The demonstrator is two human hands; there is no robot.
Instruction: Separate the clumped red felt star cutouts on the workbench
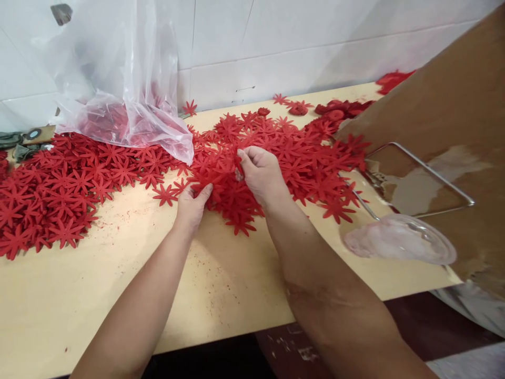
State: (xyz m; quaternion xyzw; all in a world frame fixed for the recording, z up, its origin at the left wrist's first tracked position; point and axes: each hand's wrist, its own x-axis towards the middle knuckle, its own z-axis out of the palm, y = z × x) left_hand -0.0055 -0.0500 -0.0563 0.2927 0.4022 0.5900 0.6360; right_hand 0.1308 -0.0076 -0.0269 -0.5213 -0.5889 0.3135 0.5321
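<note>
My left hand (194, 202) is closed at the front of a heap of red flower-shaped cutouts (303, 163), with thumb and fingers pinching a red flower cutout (205, 190). To its right and slightly farther back, my right hand (258, 171) pinches a small red piece between thumb and fingertips; it looks like part of a flower cutout, but its full shape is hidden. The heap lies behind and beneath both hands. Many of its cutouts have several narrow petals and a small centre hole.
Another pile of red cutouts (43, 200) spreads over the left of the table (221, 295). A clear plastic bag (150, 105) stands behind it. At right are a plastic tub with whitish paste (402, 239), a bent metal rod (434, 171) and a large cardboard sheet (445, 105). Tiled wall behind.
</note>
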